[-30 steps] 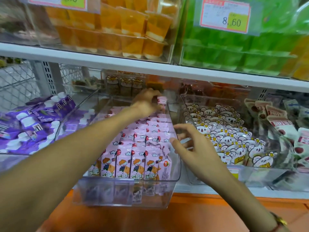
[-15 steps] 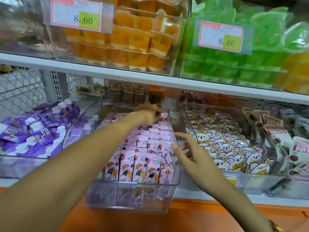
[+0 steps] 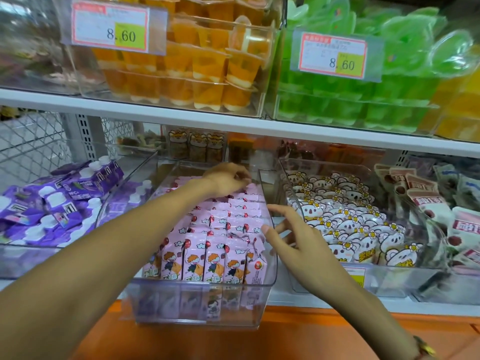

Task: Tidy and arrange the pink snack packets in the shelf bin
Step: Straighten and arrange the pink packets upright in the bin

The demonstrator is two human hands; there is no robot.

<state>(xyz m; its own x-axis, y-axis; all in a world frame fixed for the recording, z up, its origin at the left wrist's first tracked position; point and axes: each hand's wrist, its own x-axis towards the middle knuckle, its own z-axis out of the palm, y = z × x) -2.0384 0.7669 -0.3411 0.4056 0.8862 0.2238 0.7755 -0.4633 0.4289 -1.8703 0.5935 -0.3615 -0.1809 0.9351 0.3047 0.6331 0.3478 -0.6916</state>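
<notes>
Left hand [image 3: 227,179]: reaches to the far end of the clear shelf bin [image 3: 202,305], fingers curled down onto the rearmost pink snack packets [image 3: 220,229]; whether it pinches one or only presses cannot be told.

Right hand [image 3: 298,240]: released, fingers spread and slightly bent, hovering at the bin's right wall, fingertips just beside the packets; holds nothing.

Pink snack packets: stand in rows filling the bin, below and between both hands; fronts show a cartoon child with a red balloon, lettering unreadable.

Right of the right hand: bin of white bear-shaped packets [image 3: 348,224] with yellow flowers.

Left of the left arm: purple pouches [image 3: 52,201] with white caps.

Above the hands, upper shelf: orange jelly cups [image 3: 197,66] with price tag [image 3: 111,28] reading "8.60"; green jelly cups [image 3: 389,81] with second tag [image 3: 335,57] reading "8.60". Smaller print blurred.
</notes>
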